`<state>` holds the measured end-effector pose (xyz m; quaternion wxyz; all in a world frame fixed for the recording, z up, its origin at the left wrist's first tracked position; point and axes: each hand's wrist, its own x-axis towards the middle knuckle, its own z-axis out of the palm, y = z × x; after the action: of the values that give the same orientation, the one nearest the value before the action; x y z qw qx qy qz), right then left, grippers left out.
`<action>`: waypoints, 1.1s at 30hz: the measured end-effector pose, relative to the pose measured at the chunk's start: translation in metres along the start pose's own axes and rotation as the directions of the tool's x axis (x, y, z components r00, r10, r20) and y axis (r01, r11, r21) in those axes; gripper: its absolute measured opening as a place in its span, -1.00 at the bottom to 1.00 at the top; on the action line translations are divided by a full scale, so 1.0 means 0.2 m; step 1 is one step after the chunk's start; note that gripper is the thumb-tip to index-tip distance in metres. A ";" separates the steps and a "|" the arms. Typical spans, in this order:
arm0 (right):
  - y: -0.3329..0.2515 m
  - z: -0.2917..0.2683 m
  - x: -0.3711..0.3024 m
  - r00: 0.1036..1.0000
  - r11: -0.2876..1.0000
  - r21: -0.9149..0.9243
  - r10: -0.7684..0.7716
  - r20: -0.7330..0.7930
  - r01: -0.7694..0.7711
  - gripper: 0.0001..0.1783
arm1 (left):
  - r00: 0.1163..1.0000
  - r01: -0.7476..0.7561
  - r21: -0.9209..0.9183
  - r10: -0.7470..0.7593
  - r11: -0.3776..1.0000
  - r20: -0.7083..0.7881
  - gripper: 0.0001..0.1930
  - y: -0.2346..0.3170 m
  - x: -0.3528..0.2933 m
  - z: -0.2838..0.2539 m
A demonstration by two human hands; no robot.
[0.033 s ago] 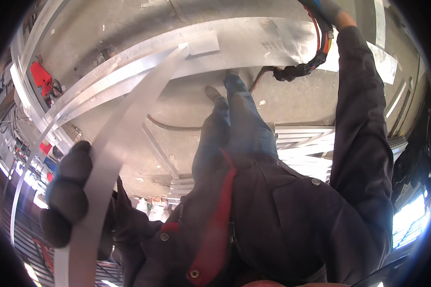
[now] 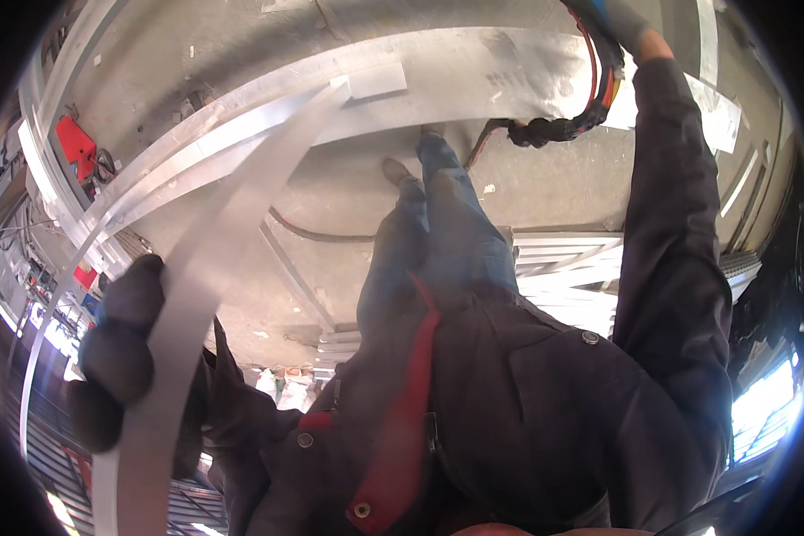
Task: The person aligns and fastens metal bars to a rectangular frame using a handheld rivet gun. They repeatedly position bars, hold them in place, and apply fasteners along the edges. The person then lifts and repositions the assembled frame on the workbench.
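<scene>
The gloved left hand [image 2: 121,357] is wrapped around a long metal strip [image 2: 201,286], which slants up from the lower left, its far end showing against a wide metal beam [image 2: 464,71]. Beside a cable bundle [image 2: 590,116], the right hand [image 2: 625,25] is cut off; its grip cannot be told.

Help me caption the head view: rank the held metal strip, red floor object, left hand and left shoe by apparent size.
1. Metal strip
2. Left hand
3. Red floor object
4. Left shoe
Nearness enlarges the first two.
</scene>
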<state>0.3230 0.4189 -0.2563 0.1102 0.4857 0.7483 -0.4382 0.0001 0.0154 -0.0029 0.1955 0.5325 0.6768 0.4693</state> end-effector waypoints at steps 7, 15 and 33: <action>-0.16 0.24 -0.77 0.989 0.656 0.748 0.010 -0.148 0.106 -0.24 | 0.965 -0.165 0.477 0.241 0.863 -0.103 -0.78 -0.08 0.05 -0.01; -0.24 0.58 -1.03 0.988 0.568 0.810 -0.037 -0.152 0.146 -0.40 | 0.993 -0.078 -0.004 0.077 0.997 -0.090 -0.29 -0.16 0.07 0.00; -0.45 0.65 -1.08 0.935 0.553 0.754 -0.205 -0.289 0.354 -0.78 | 0.984 -0.165 -0.064 0.159 0.984 -0.081 -0.51 -0.14 0.08 0.05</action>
<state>0.3245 0.1696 -0.1564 -0.2520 0.3926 0.5480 -0.6943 -0.0119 0.0342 -0.0271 0.1497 0.5604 0.6211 0.5271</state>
